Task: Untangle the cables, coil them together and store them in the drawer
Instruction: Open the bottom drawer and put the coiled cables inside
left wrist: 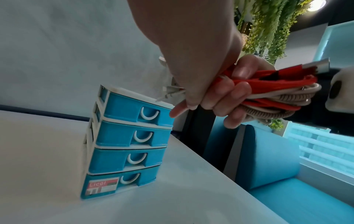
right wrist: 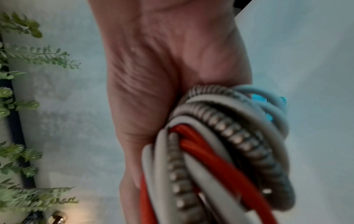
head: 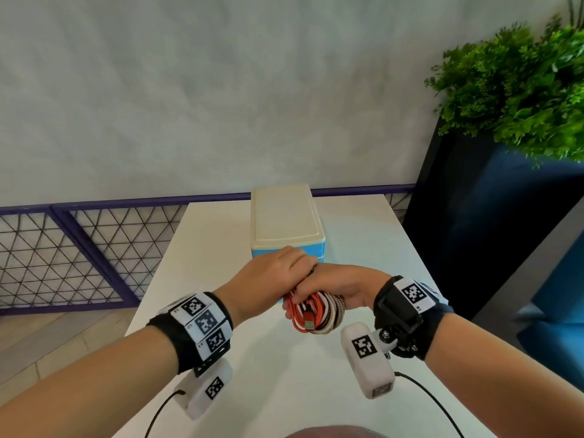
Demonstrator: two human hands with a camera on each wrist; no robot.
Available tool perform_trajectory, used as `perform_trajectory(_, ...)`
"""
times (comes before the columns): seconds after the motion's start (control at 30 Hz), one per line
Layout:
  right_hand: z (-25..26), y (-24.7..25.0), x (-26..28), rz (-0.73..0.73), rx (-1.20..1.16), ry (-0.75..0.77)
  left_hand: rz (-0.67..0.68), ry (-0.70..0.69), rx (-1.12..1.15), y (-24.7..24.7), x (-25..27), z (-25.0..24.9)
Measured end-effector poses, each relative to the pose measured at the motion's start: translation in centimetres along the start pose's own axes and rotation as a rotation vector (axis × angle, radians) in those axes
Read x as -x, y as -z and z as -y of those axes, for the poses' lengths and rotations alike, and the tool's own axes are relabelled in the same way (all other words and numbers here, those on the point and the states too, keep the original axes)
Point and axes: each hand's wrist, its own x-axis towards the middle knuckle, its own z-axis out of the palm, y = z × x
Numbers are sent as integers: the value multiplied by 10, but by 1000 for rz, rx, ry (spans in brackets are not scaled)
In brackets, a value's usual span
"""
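A coiled bundle of cables (head: 313, 312) is held above the white surface (head: 278, 384), just in front of the blue drawer unit (left wrist: 124, 142); red flat cable, pale smooth cable & a beige ribbed spiral one are looped together, w/ a red USB plug (head: 309, 324) sticking out; the right hand (head: 343, 287) is curled round the bundle; the left hand (head: 271, 276) is also wrapped on it, fingers (left wrist: 228, 97) closed over the red loops; all 4 drawers are seen shut.
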Motion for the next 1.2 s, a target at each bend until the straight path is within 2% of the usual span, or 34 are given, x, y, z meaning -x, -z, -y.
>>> perform_trajectory(0.13,-6,6,-4,85,-28,-48,70,112,31,-10,-3,0)
perform_trajectory(0.2,-8,10,-7,35,66,-69,135,165,50,-17,-4,0)
perform_trajectory(0.33,-8,16,-11,-308,640,-61,297,309,76,-29,-3,3)
perform_trajectory(0.4,-8,8,-11,-422,818,-9,398,414,100,-30,-6,4)
perform_trajectory(0.53,-7,-14,-10,-711,1322,211,549,477,87,-24,-13,5)
perform_trajectory(0.6,-11,-21,-11,-741,1457,250,586,513,72,-22,-14,8)
perform_trajectory(0.73,-32,-23,-23,-695,1724,52,590,588,160,-21,-16,17)
perform_trajectory(0.8,-39,-17,-28,-743,1741,34,661,614,269,-18,-17,18)
perform_trajectory(0.87,-41,-9,-33,-775,1708,145,741,638,400,-15,-15,15)
perform_trajectory(1.0,-36,-1,-33,-604,1582,219,732,652,547,-15,-10,9)
perform_trajectory(1.2,-31,0,-33,-505,1479,236,795,633,531,-20,-9,15)
